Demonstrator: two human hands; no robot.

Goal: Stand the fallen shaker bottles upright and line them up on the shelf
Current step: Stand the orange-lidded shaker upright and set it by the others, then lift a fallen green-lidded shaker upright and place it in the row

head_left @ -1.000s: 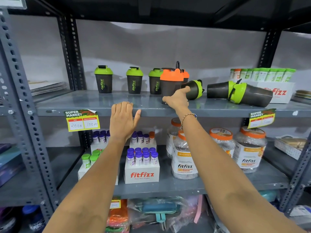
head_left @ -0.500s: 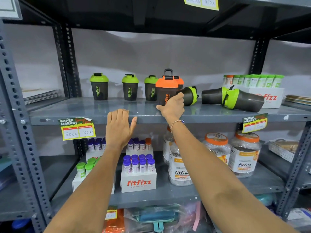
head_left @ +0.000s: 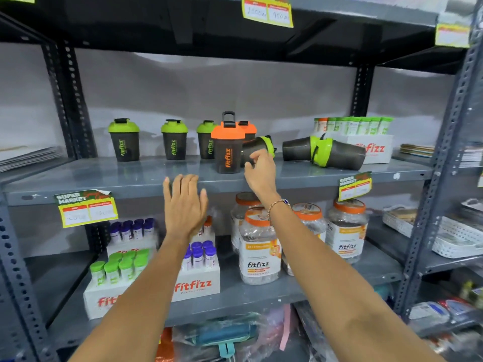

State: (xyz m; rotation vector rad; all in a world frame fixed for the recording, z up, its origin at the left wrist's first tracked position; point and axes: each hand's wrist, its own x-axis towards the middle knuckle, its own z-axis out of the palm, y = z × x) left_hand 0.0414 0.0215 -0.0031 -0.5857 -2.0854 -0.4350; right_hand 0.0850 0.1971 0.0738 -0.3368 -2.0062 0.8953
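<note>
Centre frame, the right hand (head_left: 257,167) has left the upright orange shaker (head_left: 228,148) and now curls, half-open, onto a fallen green-lidded shaker (head_left: 257,147) on the shelf (head_left: 104,176). The left hand (head_left: 184,205), open and empty, has lifted off the shelf edge.

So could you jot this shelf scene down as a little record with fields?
upright green-lid shakers: three
upright orange-lid shakers: front one, one behind
fallen shakers: three on their sides
right hand: fingers open, at the nearest fallen shaker
left hand: open, at the shelf edge
</note>
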